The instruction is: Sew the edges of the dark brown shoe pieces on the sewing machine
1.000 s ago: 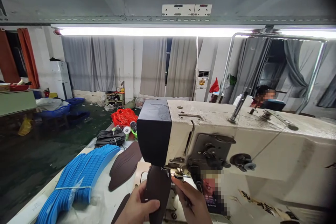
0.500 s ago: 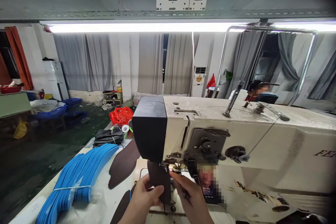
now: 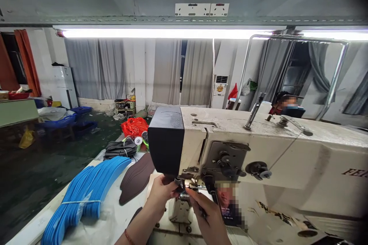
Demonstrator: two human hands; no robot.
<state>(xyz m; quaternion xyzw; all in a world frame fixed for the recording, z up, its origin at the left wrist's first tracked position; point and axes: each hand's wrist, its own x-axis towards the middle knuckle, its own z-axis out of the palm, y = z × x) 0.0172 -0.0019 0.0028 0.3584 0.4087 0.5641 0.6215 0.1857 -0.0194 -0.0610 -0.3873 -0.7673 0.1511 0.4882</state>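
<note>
At the needle area of the cream post-bed sewing machine (image 3: 281,145), my left hand (image 3: 161,193) is closed, its thumb and fingers pinching a dark brown piece that is almost wholly hidden by the hand and machine head. My right hand (image 3: 207,210) is close on the other side, its forefinger reaching to the needle area. A slim dark tool (image 3: 202,213) lies in its curled fingers; its kind is hard to make out. Below both hands stands the machine's post (image 3: 181,211). More dark brown curved pieces (image 3: 137,179) lie stacked on the table to the left.
Left on the table is a bundle of blue curved strips (image 3: 86,189) tied with string. Behind it are black strips (image 3: 119,149), thread spools (image 3: 138,141) and a red plastic bag (image 3: 134,125). A phone (image 3: 230,206) leans right of the needle. Another person (image 3: 287,103) sits beyond the machine.
My left hand has moved up and inward to the needle, and the brown piece it held upright is now mostly out of sight. My right hand has stayed nearly in place.
</note>
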